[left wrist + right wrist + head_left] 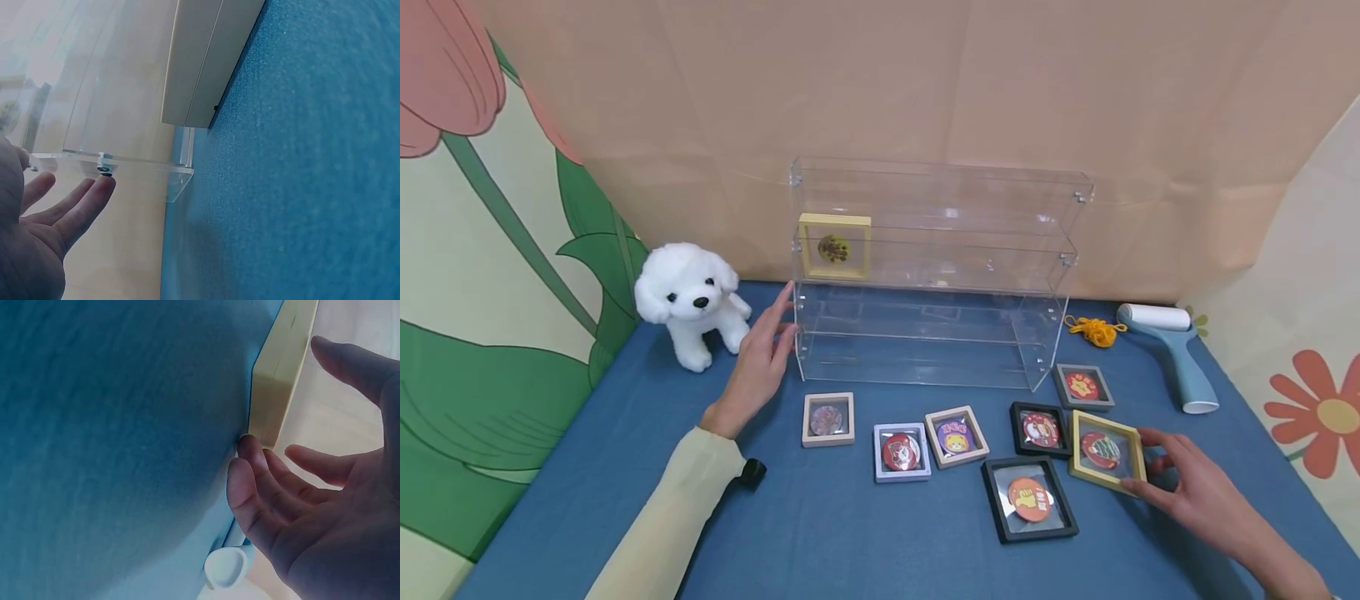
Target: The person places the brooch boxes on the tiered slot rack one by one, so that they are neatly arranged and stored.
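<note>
My left hand (758, 367) rests with extended fingers against the left side of a clear acrylic display rack (917, 362); in the left wrist view a fingertip meets a screw on it. On the rack's upper-left shelf stands a yellow display frame (835, 272) with a dark round badge. At the right, my right hand (1198, 492) reaches to another yellow display frame (1105, 481), which holds a red and green badge and lies on the blue cloth. Its thumb and fingertips are spread along that frame's right edge. In the right wrist view, fingertips (250, 447) are right at the frame's corner.
Several small framed badges lie before the rack, among them a beige one (827, 442), a lilac one (902, 477) and a larger black one (996, 508). A white plush dog (688, 283) sits left. Yellow cord (1099, 332) and a lint roller (1187, 367) lie right.
</note>
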`<state>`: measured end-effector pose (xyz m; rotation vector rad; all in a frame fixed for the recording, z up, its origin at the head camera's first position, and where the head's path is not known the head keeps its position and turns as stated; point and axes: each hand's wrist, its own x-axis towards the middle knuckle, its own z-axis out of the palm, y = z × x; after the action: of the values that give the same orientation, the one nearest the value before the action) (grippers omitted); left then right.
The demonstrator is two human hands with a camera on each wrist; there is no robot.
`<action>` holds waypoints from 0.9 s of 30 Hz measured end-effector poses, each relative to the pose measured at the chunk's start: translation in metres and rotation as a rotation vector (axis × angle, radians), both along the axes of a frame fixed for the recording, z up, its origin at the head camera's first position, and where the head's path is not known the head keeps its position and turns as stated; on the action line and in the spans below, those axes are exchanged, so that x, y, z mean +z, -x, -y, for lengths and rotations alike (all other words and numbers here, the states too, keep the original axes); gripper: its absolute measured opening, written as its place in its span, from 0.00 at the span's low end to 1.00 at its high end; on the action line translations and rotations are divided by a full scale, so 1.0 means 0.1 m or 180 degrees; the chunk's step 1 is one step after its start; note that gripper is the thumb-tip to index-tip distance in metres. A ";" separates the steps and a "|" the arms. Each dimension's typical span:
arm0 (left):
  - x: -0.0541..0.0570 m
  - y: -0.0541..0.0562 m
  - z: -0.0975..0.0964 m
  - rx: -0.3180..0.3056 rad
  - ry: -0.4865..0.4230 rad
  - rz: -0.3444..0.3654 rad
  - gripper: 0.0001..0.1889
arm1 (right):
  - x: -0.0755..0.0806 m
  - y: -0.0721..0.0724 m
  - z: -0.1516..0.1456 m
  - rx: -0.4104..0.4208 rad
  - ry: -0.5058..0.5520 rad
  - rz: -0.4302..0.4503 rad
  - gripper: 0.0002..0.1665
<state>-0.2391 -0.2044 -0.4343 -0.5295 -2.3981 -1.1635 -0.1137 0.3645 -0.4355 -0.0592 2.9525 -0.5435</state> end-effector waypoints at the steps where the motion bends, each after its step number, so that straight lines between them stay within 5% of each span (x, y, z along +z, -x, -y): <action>1: 0.00 0.00 0.00 0.0004 -0.0002 0.0007 0.36 | 0.00 0.00 -0.01 0.0013 -0.0001 -0.0005 0.53; 18: 0.01 0.00 0.01 -0.0041 -0.0038 0.0027 0.36 | 0.03 0.14 -0.12 0.0107 0.0037 0.0397 0.55; 27: 0.00 0.00 0.01 -0.0051 -0.0046 0.0029 0.36 | 0.02 0.18 -0.30 0.0208 0.0542 0.0712 0.51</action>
<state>-0.2388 -0.2056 -0.4340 -0.5410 -2.3956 -1.1915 -0.1322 0.3944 -0.4339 -0.1049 2.6729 -0.7390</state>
